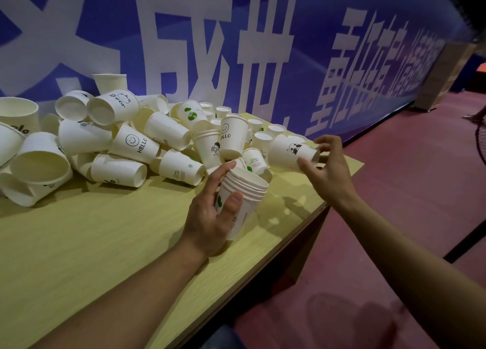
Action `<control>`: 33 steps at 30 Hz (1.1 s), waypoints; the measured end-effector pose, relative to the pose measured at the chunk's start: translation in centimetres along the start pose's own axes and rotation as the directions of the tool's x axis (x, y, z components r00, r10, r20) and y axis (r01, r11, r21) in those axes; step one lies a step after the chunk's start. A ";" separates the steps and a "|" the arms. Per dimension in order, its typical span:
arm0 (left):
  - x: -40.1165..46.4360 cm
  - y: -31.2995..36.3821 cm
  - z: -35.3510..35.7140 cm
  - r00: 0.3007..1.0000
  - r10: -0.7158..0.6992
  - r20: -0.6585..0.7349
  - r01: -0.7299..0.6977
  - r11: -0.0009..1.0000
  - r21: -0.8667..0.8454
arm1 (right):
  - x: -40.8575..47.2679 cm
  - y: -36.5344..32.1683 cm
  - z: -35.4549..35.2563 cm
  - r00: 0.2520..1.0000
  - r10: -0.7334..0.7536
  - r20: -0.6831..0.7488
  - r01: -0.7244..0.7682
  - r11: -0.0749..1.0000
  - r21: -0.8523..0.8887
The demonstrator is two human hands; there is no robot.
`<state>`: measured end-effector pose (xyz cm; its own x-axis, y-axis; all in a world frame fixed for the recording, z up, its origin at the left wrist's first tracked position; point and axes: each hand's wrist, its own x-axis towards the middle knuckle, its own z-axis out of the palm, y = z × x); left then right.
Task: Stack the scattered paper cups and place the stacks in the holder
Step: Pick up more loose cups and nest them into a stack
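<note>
A: Dozens of white paper cups lie in a loose heap [126,141] across the far left part of the pale yellow wood-grain table [92,243], most on their sides, some printed "HELLO" with a smiley, one with "Bear".

B: And the hands?

A: Left hand [213,214] grips a nested stack of white paper cups [243,196] with a green print on the side. Its fingers are curled round the stack, thumb across the front, fingertips reaching up past the rims. The stack tilts with its mouth up and to the right, held over the table near its right edge.

B: The right hand?

A: Right hand [326,170] is at the right end of the heap, fingers spread and bent around the base of a single white paper cup with a panda print [292,151]. That cup lies on its side, base toward the hand. Thumb and fingertips touch or nearly touch the base; I cannot tell whether they actually pinch it.

B: Any cups standing?

A: Several sit upside down in a cluster [263,135] at the far right corner of the table, just behind the panda cup.

B: Behind the table?

A: A blue banner with large white characters [236,46] runs along the far side, and dark red flooring [394,217] lies to the right.
</note>
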<state>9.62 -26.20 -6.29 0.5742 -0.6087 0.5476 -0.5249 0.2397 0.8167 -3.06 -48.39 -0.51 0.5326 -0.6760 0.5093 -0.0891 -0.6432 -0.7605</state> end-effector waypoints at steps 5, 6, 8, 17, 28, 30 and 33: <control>-0.4 0.4 0.4 0.996 -0.012 0.089 0.010 1.000 0.020 | -3.1 -3.5 1.3 0.985 -0.122 0.120 0.070 0.926 0.371; -0.4 0.5 0.4 0.995 -0.016 0.100 0.014 1.000 0.025 | -3.5 -3.9 1.6 0.978 -0.150 0.148 0.076 0.907 0.415; -0.3 0.6 0.4 0.995 -0.024 0.101 0.021 0.999 0.031 | -3.9 -4.5 2.3 0.963 -0.193 0.190 0.088 0.887 0.454; 0.0 0.4 0.0 1.000 -0.009 -0.005 0.009 1.000 0.027 | -3.3 -5.3 4.2 0.908 -0.266 0.322 0.119 0.904 0.411; 1.2 -0.6 -1.1 0.947 -0.045 -0.318 0.069 0.995 0.066 | -1.7 -6.3 6.5 0.906 -0.152 0.395 0.049 0.965 0.259; 1.3 -0.4 -1.2 0.942 -0.024 -0.334 0.059 0.994 0.093 | -1.3 -6.8 7.0 0.899 -0.148 0.412 0.043 0.966 0.254; 1.5 0.0 -1.3 0.940 -0.022 -0.340 0.061 0.993 0.103 | 0.1 -7.6 7.7 0.923 -0.137 0.360 0.073 0.980 0.184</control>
<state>11.29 -26.12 -5.26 0.7654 -0.3201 0.5583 -0.5507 0.1230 0.8256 4.15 -40.77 2.24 0.8066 -0.4067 0.4291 0.1064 -0.6141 -0.7820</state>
